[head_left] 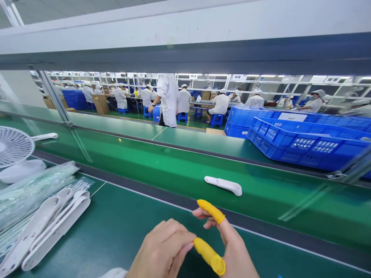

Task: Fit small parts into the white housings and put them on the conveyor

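Observation:
My left hand [164, 247] pinches the tip of a yellow finger cot [205, 251] worn on the thumb of my right hand [236, 249]. This cot has a rolled rim at its lower end. A second yellow finger cot [211, 210] covers the index finger of my right hand. The right hand's thumb and fingers are spread apart with nothing between them. Beyond the hands, a white plastic handle part [223, 185] lies on the green conveyor belt [162, 166]. Both hands are above the dark green tabletop [116, 224].
At left lie several white handle parts [55, 224], clear plastic bags [37, 185] and a white fan grille [14, 146]. Blue crates [307, 143] stand across the belt at right. A slanted metal post [55, 96] and an overhead shelf [185, 50] frame the view. People in white work behind.

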`<state>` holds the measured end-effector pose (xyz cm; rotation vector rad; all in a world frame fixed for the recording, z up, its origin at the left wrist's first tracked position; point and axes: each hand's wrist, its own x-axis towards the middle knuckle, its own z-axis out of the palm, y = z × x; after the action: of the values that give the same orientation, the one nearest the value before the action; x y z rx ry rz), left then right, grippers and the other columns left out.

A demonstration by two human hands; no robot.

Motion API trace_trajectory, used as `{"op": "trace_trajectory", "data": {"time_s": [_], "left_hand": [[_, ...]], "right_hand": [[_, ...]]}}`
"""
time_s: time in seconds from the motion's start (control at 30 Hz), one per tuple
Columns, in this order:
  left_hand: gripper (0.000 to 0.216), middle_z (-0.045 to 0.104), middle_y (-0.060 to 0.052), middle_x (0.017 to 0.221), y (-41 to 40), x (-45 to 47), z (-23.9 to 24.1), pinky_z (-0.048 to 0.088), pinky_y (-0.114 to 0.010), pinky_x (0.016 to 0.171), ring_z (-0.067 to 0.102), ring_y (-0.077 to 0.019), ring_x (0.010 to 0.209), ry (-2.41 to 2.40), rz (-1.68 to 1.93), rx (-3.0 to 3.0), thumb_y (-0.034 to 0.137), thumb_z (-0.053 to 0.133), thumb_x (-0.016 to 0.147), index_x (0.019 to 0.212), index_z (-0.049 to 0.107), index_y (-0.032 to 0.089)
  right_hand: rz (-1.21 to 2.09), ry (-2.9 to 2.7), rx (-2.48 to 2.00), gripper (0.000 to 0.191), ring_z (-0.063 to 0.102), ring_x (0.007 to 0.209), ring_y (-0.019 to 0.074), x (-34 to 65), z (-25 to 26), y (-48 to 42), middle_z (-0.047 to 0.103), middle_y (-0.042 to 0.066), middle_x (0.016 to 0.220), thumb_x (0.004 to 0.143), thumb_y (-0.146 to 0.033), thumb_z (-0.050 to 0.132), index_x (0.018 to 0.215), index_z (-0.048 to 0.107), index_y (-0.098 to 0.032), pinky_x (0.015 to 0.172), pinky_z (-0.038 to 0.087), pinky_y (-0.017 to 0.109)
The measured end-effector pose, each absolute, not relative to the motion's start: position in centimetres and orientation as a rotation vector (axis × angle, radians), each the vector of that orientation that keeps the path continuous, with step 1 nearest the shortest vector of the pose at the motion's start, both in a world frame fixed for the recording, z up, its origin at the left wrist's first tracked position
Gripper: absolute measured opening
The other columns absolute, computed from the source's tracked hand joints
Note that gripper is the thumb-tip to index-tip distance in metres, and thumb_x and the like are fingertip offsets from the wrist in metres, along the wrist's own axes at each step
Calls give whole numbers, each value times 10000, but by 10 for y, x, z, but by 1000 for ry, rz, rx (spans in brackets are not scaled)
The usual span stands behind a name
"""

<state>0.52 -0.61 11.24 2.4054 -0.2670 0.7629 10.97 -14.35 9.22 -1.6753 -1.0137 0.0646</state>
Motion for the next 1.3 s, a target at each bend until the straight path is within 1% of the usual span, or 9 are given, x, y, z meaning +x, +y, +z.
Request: {"op": "trace_trajectory", "data": {"time_s": [0.1, 0.3, 0.43, 0.57, 0.77, 0.9, 1.07, 1.2, 1.3], "left_hand": [[234, 633, -51, 758, -6, 3, 116, 484, -238, 540, 579, -150, 633, -306, 707, 2448, 57, 377, 847, 939, 555, 177], [249, 619, -35, 682, -10, 4, 115, 445, -248, 506, 554, -145, 575, -298, 805, 2484, 18, 378, 781, 860, 553, 176], [246, 623, -31, 715, -17, 3, 116, 442, -276, 552, 547, -152, 609, -327, 729, 2533, 18, 377, 792, 868, 554, 171], [270, 611, -37, 844, -18, -4, 114, 453, -309, 635, 546, -173, 712, -218, 481, 2527, 43, 365, 821, 962, 544, 187], [235, 579, -7, 918, -11, -25, 86, 444, -368, 766, 563, -193, 814, 129, -44, 2562, 53, 474, 781, 912, 562, 227], [301, 578, -16, 986, -15, -30, 72, 449, -386, 793, 561, -219, 879, 242, -167, 2558, 65, 584, 735, 985, 561, 232], [253, 585, -48, 981, -36, -13, 74, 411, -460, 868, 548, -246, 929, 230, -207, 2558, 126, 578, 776, 1020, 558, 190], [366, 578, -71, 946, -53, -1, 75, 410, -482, 849, 538, -273, 915, 188, -315, 2627, 24, 605, 673, 1008, 567, 165], [345, 548, -40, 857, -55, -2, 70, 419, -455, 830, 548, -237, 840, 262, -319, 2611, -20, 521, 646, 927, 568, 174]], "right_hand": [[127, -1001, -1658, 271, 627, 823, 199, 112, 93, -143, 657, 42, 965, 829, -161, 434, 1031, 588, -254, 618, 515, 292], [171, -994, -1658, 346, 650, 779, 167, 117, 88, -139, 683, 17, 895, 855, -130, 336, 948, 643, -260, 562, 521, 240], [198, -978, -1677, 384, 638, 796, 183, 109, 83, -141, 675, 19, 918, 715, -88, 413, 985, 620, -266, 607, 528, 271], [141, -941, -1805, 591, 592, 871, 224, 94, 92, -151, 617, 50, 1038, 532, -106, 468, 1105, 528, -241, 728, 503, 356], [251, -1028, -1912, 321, 615, 752, 195, 99, 102, -181, 653, 41, 918, 694, -165, 545, 1004, 591, -237, 654, 529, 310], [458, -992, -1931, 166, 643, 741, 203, 109, 79, -201, 669, 35, 843, 767, -229, 556, 904, 646, -255, 612, 554, 282], [345, -1088, -2096, 184, 641, 716, 207, 113, 57, -217, 673, 38, 807, 776, -200, 535, 901, 657, -258, 613, 547, 296], [304, -1123, -2132, 167, 629, 684, 203, 111, 60, -219, 663, 44, 787, 757, -174, 535, 861, 647, -243, 563, 529, 284], [269, -1180, -2104, 178, 614, 670, 185, 106, 70, -214, 644, 39, 774, 763, -129, 508, 852, 622, -233, 566, 516, 269]]}}
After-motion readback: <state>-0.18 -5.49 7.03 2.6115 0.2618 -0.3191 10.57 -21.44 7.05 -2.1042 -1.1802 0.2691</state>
